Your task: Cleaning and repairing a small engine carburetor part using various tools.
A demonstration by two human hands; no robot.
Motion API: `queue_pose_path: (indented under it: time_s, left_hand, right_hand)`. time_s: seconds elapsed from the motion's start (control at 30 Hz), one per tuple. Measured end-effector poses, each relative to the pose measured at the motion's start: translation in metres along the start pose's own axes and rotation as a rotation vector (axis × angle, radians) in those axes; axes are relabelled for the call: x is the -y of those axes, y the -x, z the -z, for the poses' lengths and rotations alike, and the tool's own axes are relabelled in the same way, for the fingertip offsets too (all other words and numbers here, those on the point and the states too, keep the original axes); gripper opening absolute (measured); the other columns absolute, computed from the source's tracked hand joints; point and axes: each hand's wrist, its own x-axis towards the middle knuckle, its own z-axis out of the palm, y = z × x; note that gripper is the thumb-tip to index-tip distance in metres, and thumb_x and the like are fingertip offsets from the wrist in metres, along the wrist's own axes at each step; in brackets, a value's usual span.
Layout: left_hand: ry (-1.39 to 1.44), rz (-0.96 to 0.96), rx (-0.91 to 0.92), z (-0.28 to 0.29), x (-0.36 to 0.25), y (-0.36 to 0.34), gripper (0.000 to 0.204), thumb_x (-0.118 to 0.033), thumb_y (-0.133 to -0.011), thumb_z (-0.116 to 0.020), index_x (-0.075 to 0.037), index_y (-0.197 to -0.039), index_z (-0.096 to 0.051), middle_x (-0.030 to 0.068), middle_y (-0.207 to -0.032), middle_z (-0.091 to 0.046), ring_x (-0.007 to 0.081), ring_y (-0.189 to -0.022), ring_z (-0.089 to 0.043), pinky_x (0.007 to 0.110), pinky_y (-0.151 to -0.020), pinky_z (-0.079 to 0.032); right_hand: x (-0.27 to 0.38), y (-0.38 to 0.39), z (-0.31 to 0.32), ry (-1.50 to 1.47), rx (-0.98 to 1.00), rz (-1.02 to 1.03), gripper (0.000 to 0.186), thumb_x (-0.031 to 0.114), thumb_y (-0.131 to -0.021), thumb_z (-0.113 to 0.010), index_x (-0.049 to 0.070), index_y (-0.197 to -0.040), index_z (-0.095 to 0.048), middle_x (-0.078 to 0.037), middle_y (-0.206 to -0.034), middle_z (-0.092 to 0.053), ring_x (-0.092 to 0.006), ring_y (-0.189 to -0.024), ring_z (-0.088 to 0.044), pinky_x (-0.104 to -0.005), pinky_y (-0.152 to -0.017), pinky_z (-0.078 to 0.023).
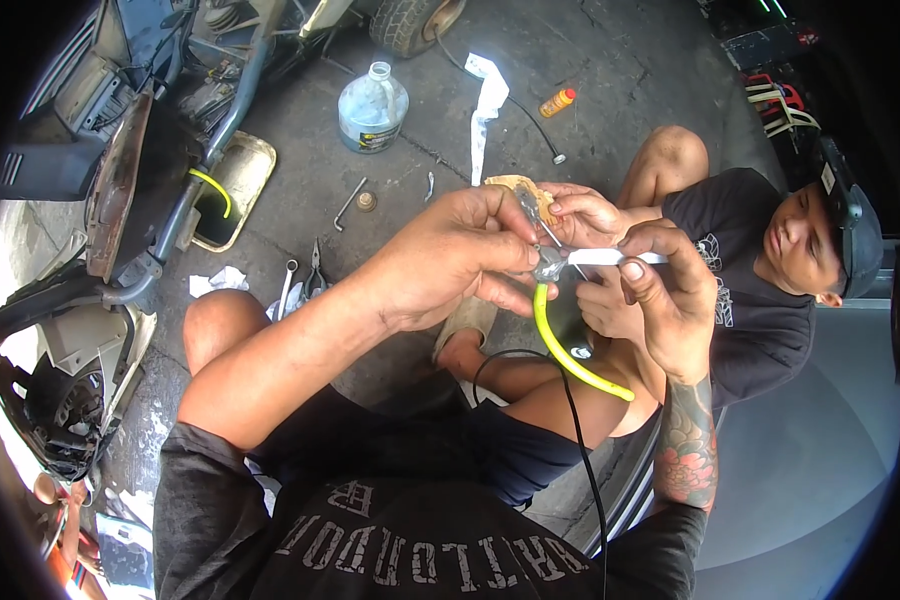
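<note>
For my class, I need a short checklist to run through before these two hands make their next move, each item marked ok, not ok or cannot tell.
1. Small metal part held in the left hand: ok, between the fingers.
2. White piece held in the right hand: ok, one end pointing at the metal part.
3. Yellow hose firmly joined to the metal part: cannot tell; its upper end is at the part, but fit does not show.
4. Space clear of the co-worker's hands: not ok, they are right beside the work.
5. Pliers in hand, if wanted: not ok, they lie on the floor.
</note>
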Motion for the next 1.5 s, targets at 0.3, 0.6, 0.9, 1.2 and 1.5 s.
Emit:
queue_pose_path:
  time_s: [0.3,0.6,0.9,1.2,1.5]
  left_hand:
    - [0.016,-0.029,0.100,0.000,-0.005,0.002,0.011,0.000,-0.088,-0.055,0.001,-0.096,-0.048,0.0148,-0.101,-0.059,0.0256,-0.089,-0.067,0.032,-0.071,-0.060]
    - [-0.038,-0.091,0.225,0.000,-0.004,0.003,0.022,-0.002,-0.085,-0.062,0.000,-0.101,-0.047,0.0143,-0.109,-0.050,0.0349,-0.098,-0.064,0.039,-0.077,-0.060]
    - [-0.292,-0.209,0.234,-0.001,-0.005,0.004,0.039,-0.001,-0.084,-0.064,-0.004,-0.116,-0.041,0.0109,-0.105,-0.050,0.0217,-0.097,-0.063,0.026,-0.079,-0.054]
    - [-0.314,-0.242,0.234,0.000,-0.006,0.005,0.047,0.009,-0.082,-0.060,-0.007,-0.120,-0.038,0.0095,-0.105,-0.050,0.0125,-0.096,-0.054,0.022,-0.075,-0.049]
    - [-0.343,-0.309,0.199,-0.002,-0.008,0.009,0.046,0.012,-0.083,-0.057,-0.005,-0.121,-0.039,0.0063,-0.104,-0.048,0.0120,-0.102,-0.049,0.026,-0.084,-0.046]
  right_hand:
    - [-0.008,0.008,-0.005,-0.551,0.070,-0.348,0.018,0.013,-0.091,-0.060,0.000,-0.103,-0.053,-0.006,-0.087,-0.056,-0.0074,-0.057,-0.046,-0.0197,-0.048,-0.035]
    - [-0.015,0.015,-0.008,-0.707,0.111,-0.315,0.018,0.011,-0.093,-0.058,0.000,-0.106,-0.054,-0.006,-0.097,-0.056,-0.0077,-0.063,-0.049,-0.0205,-0.052,-0.042]
    - [-0.006,0.010,-0.004,-0.565,0.139,-0.321,0.018,0.014,-0.093,-0.059,0.000,-0.105,-0.056,-0.004,-0.097,-0.059,-0.0059,-0.061,-0.048,-0.0193,-0.052,-0.040]
    - [0.002,0.000,-0.002,-0.260,0.119,-0.165,0.018,0.013,-0.091,-0.060,-0.002,-0.100,-0.057,-0.007,-0.093,-0.056,-0.0073,-0.062,-0.047,-0.0198,-0.054,-0.039]
    - [0.018,-0.002,0.013,0.314,-0.053,0.239,0.014,0.004,-0.084,-0.065,0.000,-0.096,-0.060,-0.009,-0.087,-0.061,-0.0199,-0.078,-0.059,-0.0295,-0.070,-0.047]
